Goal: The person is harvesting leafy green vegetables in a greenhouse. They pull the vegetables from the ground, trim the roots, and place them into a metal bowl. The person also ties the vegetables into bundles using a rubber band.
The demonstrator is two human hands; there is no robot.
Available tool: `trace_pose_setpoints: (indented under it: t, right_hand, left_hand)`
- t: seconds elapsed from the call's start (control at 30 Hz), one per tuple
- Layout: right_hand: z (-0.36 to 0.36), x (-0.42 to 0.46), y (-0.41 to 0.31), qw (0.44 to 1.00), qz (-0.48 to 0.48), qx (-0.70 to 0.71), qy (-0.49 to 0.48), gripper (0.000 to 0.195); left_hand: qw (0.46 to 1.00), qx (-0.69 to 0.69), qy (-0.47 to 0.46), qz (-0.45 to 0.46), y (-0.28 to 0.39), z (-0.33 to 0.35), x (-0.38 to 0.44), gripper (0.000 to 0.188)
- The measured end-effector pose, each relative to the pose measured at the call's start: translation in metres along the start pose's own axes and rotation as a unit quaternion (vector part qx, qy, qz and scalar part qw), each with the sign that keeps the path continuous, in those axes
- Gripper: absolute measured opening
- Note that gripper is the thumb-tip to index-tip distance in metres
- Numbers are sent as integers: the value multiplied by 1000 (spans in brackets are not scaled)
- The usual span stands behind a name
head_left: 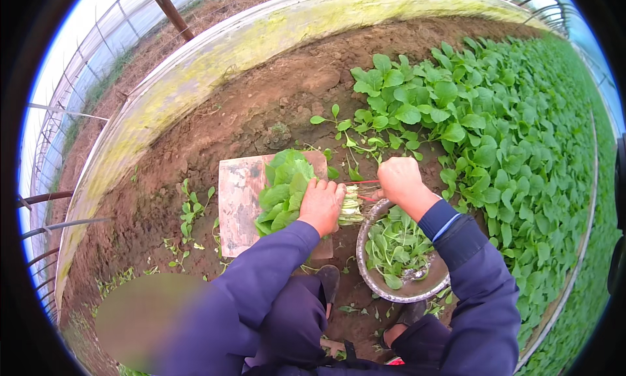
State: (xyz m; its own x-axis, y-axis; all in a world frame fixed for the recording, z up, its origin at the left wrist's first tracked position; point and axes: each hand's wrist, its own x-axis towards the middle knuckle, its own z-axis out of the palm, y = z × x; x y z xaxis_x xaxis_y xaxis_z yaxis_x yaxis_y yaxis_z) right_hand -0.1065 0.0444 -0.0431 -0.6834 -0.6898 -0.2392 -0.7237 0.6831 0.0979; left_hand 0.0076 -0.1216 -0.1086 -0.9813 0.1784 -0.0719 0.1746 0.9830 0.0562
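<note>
My left hand [323,204] grips a bunch of leafy greens [286,192] near its stems, holding it down over a worn board [239,205] on the soil. The leaves point left, and the pale stem ends [350,207] stick out on the right. A red band [364,182] stretches from the stems to my right hand [401,180], which is closed in a fist around its far end. Just below that fist stands a round basin [364,258] with loose green leaves [398,246] inside. My forearm hides part of its right rim.
Dense rows of leafy plants [518,146] fill the right side. A low plastic-covered edge [195,78] curves along the far and left sides, with metal greenhouse hoops [63,224] beyond. Small scattered seedlings [190,210] grow left of the board. My shoes [328,280] are close by.
</note>
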Motion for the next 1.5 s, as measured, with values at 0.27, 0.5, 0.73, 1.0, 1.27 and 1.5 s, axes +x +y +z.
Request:
trace_pose_setpoints:
  t: [0.27,0.5,0.73,1.0,1.27,1.5]
  right_hand:
    - [79,-52,-67,973,72,205,77,113]
    - [167,-31,-52,869,-38,466,165,120]
    - [185,0,-39,650,-63,757,-39,121]
    - [185,11,-31,743,-69,657,-105,65]
    - [161,7,-27,737,-20,646,-196,69]
    - [175,2,-37,761,-64,639,-95,81]
  left_hand:
    - [999,-40,-12,-5,-6,-3,-9,73]
    - [999,-48,0,-7,-7,8,-18,79]
    - [997,-71,20,0,-12,10,-19,79]
    - [997,-75,12,8,-18,8,-12,76]
    - [998,-61,16,22,-15,4,-6,78]
    - [998,-61,17,22,-16,6,-10,78]
